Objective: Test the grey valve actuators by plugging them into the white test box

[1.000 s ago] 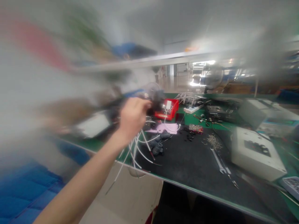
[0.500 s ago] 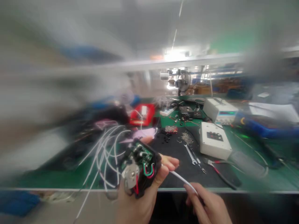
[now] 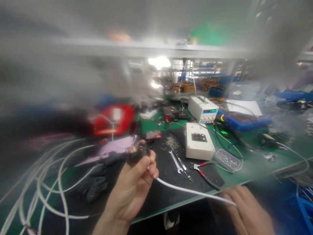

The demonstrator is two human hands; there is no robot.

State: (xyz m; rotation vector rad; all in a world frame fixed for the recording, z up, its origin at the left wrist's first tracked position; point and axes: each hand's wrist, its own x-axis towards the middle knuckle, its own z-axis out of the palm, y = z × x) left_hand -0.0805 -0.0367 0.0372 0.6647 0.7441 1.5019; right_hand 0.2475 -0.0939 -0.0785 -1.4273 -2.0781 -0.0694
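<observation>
My left hand (image 3: 137, 179) is closed around a dark housing (image 3: 137, 155), held above the black mat; its inside is mostly turned from view. A white cable (image 3: 186, 190) comes out by my left fingers and runs to the right. My right hand (image 3: 246, 209), blurred, has its fingers closed on that cable past the bench's front edge. An open-end wrench (image 3: 175, 162) lies on the mat just right of my left hand, with a pair of red-handled cutters (image 3: 204, 174) farther right.
White cables (image 3: 62, 182) loop at the left. A white box with a black panel (image 3: 199, 142) stands before a power supply (image 3: 204, 109). Loose screws (image 3: 171, 142) lie near a clear tray of small parts (image 3: 227, 160). A red bin (image 3: 112, 119) sits at back left.
My right hand has moved right along the cable, and a longer stretch now shows between my hands. My left hand has turned the housing. The view has swung right.
</observation>
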